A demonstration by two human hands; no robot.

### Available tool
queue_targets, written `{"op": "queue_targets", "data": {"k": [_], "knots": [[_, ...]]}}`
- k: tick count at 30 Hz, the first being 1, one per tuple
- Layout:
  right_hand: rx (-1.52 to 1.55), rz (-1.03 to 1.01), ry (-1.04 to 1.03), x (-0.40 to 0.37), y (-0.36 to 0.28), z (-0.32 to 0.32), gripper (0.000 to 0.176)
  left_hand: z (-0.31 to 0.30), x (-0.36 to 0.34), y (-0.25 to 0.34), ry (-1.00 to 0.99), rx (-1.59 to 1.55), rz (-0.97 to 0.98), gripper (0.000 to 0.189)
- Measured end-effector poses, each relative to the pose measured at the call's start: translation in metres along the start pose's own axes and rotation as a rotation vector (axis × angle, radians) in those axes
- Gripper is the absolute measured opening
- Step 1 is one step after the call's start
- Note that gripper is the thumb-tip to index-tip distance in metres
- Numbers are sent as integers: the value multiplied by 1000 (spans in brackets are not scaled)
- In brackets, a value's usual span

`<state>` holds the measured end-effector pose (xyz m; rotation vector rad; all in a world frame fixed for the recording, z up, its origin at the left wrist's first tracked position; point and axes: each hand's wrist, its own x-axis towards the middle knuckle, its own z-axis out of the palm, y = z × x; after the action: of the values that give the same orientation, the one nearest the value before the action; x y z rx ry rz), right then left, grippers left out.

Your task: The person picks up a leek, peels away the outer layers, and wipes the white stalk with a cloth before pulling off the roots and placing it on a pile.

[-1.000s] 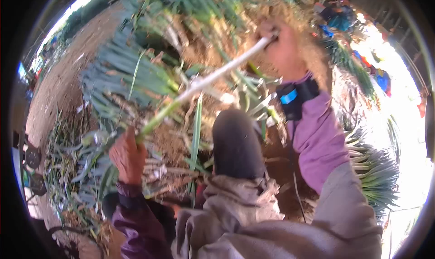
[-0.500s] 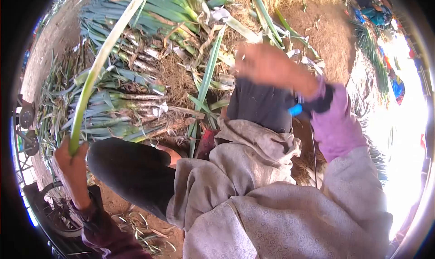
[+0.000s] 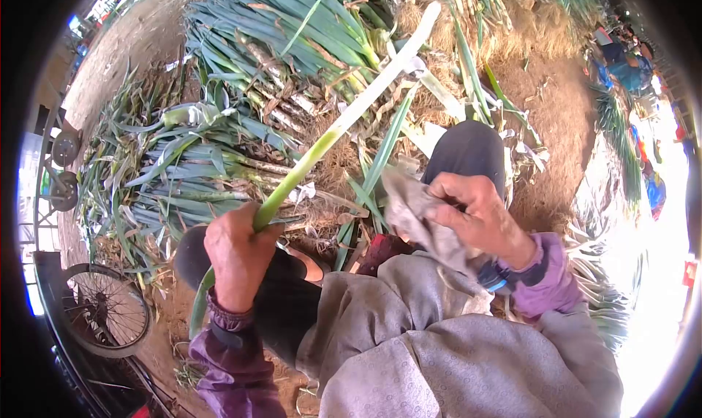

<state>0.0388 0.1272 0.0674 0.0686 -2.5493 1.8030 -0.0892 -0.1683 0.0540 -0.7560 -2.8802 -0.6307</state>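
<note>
My left hand [image 3: 238,253] is closed around the green part of a long leek [image 3: 344,122]. Its white stalk slants up to the right, over the piles on the ground. My right hand [image 3: 475,217] grips a fold of grey cloth [image 3: 409,210] above my knee [image 3: 468,151], to the right of the stalk. A blue band and a purple sleeve cover the right wrist.
Piles of leeks [image 3: 219,155] with blue-green leaves lie on the dirt ahead and to the left. A wheel [image 3: 102,308] stands at the lower left. Another person [image 3: 621,56] sits at the far upper right. Bare soil [image 3: 563,118] lies to the right.
My right hand let go of the stalk's white end and came down onto the grey cloth. My left hand kept hold of the leek and moved toward the middle.
</note>
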Motion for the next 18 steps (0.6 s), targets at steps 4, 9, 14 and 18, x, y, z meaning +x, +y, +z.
{"op": "queue_targets", "data": {"k": [4,9,14,18], "knots": [[813,44,242,27,-19,71,5,3,2,32,208,37,133,25],[1361,124,277,49,-20,111,25,-7,-3,83,204,133,58,17],[695,-134,507,50,10,114,29,5,-14,111,92,109,71,27],[498,-151,640,46,6,103,32,16,-18,132,185,215,100,21]]}}
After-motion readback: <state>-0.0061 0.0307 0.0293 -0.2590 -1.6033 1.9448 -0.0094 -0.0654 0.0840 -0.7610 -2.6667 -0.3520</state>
